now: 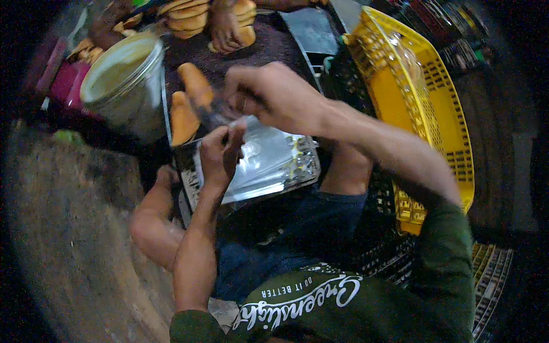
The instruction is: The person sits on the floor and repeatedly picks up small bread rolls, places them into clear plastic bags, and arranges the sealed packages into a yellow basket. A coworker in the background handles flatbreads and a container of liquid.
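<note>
My left hand [220, 151] is closed in a pinch at the top edge of a clear plastic bag [250, 121], above a stack of clear plastic bags [257, 163] lying in front of my lap. Just above and to its right is my right hand [266, 94], its fingers curled in and smeared by motion. A blurred, see-through piece of film shows between the hands, but what the right fingers grip is hidden. Left of my hands, two elongated bread rolls, one nearer [184, 120] and one farther [195, 83], lie on a dark tray [263, 43].
A whitish bucket [123, 86] stands to the left. On the right is a yellow plastic crate [423, 114] containing clear-wrapped items. Across the tray, a co-worker's hand [226, 34] rests beside piled bread rolls [186, 17]. A grey metal sheet [309, 31] lies at the far right.
</note>
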Tool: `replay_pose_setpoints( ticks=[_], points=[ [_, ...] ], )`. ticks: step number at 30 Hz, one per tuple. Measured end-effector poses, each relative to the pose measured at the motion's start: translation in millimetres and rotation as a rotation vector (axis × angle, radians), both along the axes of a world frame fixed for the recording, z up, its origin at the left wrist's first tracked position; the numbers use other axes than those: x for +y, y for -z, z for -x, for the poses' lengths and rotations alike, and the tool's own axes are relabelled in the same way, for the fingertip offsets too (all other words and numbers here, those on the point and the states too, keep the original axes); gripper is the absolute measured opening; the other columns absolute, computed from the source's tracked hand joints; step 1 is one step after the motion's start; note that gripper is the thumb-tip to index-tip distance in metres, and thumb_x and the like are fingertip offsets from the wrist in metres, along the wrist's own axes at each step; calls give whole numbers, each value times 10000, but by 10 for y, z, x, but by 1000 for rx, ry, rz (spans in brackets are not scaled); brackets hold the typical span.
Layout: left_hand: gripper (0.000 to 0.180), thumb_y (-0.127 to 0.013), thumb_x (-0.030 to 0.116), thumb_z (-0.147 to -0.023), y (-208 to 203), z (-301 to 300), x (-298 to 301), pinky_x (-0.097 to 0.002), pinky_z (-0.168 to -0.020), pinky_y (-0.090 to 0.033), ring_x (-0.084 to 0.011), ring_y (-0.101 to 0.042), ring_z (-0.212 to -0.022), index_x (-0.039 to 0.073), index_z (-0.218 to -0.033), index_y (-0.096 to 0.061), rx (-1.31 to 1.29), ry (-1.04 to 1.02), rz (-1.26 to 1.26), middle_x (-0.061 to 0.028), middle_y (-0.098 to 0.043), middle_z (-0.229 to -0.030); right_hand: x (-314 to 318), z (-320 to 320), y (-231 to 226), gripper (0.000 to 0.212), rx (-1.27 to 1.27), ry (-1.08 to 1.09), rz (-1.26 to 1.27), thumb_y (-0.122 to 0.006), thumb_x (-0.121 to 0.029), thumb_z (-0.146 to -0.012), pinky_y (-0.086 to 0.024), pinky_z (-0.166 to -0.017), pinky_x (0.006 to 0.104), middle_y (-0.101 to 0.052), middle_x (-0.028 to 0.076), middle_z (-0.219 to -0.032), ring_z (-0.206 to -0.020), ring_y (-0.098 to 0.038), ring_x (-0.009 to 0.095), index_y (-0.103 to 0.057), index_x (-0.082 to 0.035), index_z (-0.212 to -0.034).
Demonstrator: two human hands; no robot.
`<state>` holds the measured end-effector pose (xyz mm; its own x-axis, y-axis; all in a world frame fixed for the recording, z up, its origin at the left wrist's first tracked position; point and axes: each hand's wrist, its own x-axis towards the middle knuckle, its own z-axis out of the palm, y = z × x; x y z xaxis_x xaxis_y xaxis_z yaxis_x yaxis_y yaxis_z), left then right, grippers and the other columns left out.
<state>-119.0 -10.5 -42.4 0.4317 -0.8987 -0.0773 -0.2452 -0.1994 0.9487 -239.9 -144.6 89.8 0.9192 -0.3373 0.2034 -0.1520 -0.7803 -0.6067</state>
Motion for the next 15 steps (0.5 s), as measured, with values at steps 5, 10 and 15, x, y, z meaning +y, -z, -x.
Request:
replay_pose_setpoints(
  ticks=[5, 10, 15],
  points=[
    [498, -594, 526, -943, -205, -295, 74, -309, -626, -517, -178, -651, -700, 34, -939, -673, 1122, -130, 242, -85, -686, -805, 321, 155, 248, 150, -486, 433, -779, -644, -150, -947, -549, -639, 305, -636, 50, -871, -762, -671, 167, -620, -14, -1008],
    [245, -719, 256, -912, -156, -548, 33, -297, -674, -517, -140, -634, -712, 19, -958, -679, 853, -314, 558, -68, -695, -839, 650, 326, 636, 149, -600, 685, -1062, -643, -182, -958, -540, -591, 254, -617, 54, -819, -661, -628, 126, -610, -37, -966],
    [292, -792, 309, -845, -497, -820, 54, -285, -656, -485, -126, -592, -677, 42, -852, -673, 269, -834, 600, -54, -671, -761, 350, -179, 794, 209, -411, 635, -605, -644, -205, -958, -519, -571, 277, -590, 26, -729, -637, -613, 127, -613, -12, -884]
  ],
)
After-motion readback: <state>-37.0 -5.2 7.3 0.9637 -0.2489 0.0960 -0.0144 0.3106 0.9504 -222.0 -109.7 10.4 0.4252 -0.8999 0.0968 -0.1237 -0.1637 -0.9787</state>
